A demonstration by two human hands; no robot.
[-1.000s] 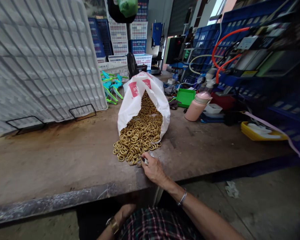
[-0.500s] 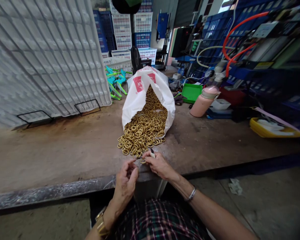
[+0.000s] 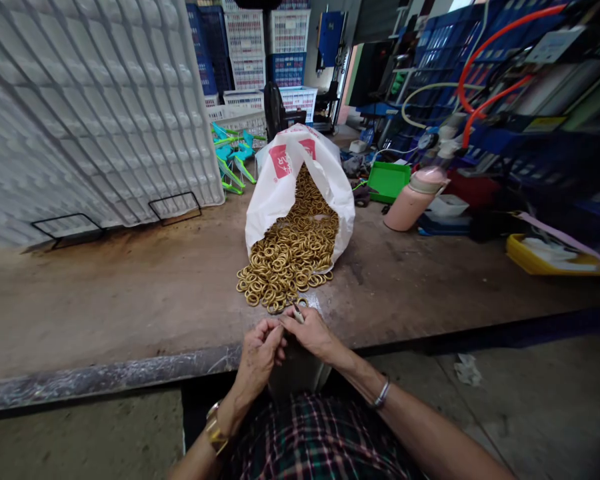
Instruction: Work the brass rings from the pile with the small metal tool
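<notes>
Brass-coloured rings [image 3: 280, 267] spill from a torn white bag [image 3: 267, 200] with red print onto the brown table [image 3: 180, 293]. At the table's front edge, just below the pile, my left hand [image 3: 261, 350] is closed, fingertips pinched on something I cannot make out. My right hand [image 3: 313, 333] touches its fingertips and holds a small pen-like tool [image 3: 299, 313] with a dark tip, which points up towards the rings. Whatever lies between the two hands is hidden by the fingers.
White moulded trays [image 3: 105, 100] stand at the left by black wire stands [image 3: 175, 207]. Right of the bag are a green tray [image 3: 389, 181], a pink bottle [image 3: 413, 203] and a yellow tray [image 3: 535, 263]. Crates [image 3: 245, 37] are stacked behind.
My left hand has closed and come up against my right hand. The ring seen at my right fingertips is no longer visible there. The view has shifted slightly.
</notes>
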